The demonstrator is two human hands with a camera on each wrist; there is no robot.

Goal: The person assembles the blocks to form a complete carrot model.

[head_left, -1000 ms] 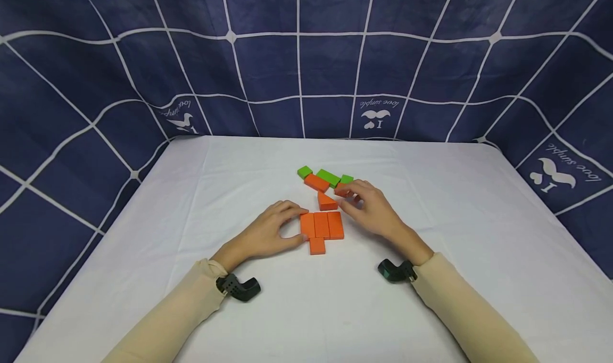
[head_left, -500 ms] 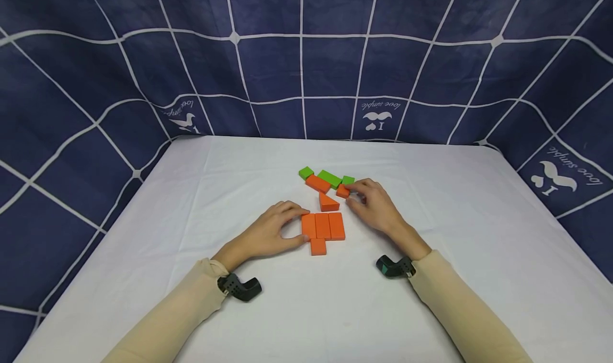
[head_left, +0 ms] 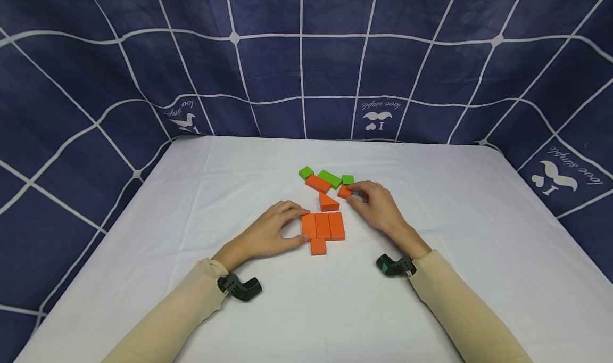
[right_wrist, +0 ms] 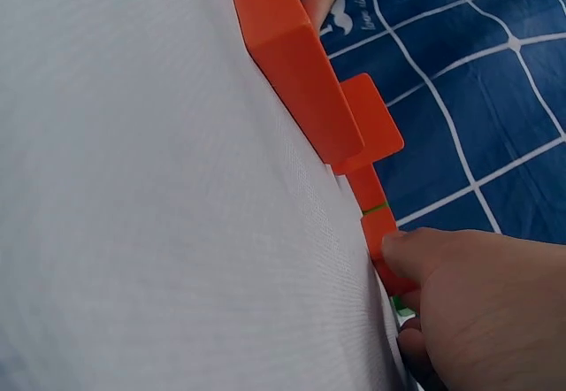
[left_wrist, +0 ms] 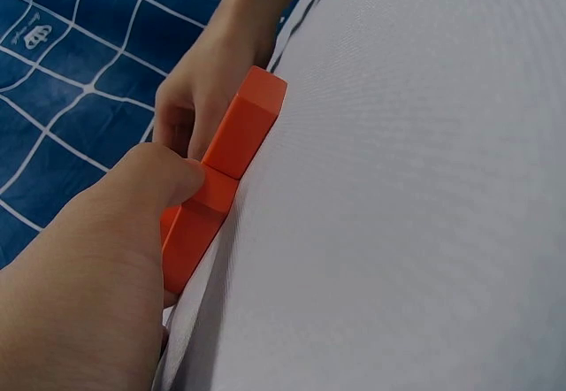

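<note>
Head view: the small orange block (head_left: pixel 344 192) at the right hand (head_left: pixel 378 206) has slid slightly toward that hand, whose fingertips sit lower, so the small green block (head_left: pixel 348 180) beyond them now shows better. This suggests the piece is being drawn away from the long green block (head_left: pixel 329 179). The right hand pinches it between thumb and fingers. The left hand (head_left: pixel 268 231) has stayed put, thumb and forefinger gripping the leftmost orange block (head_left: pixel 308 225) of a row of three on the tabletop (head_left: pixel 306 310). An orange wedge (head_left: pixel 328 203) lies between the hands, just beyond the row.

Left wrist view: the left thumb (left_wrist: pixel 181 177) touches orange; the right hand is farther off.

Right wrist view: the right thumb (right_wrist: pixel 411 248) rests against the small orange block, the row between it and the left hand's fingers.
</note>
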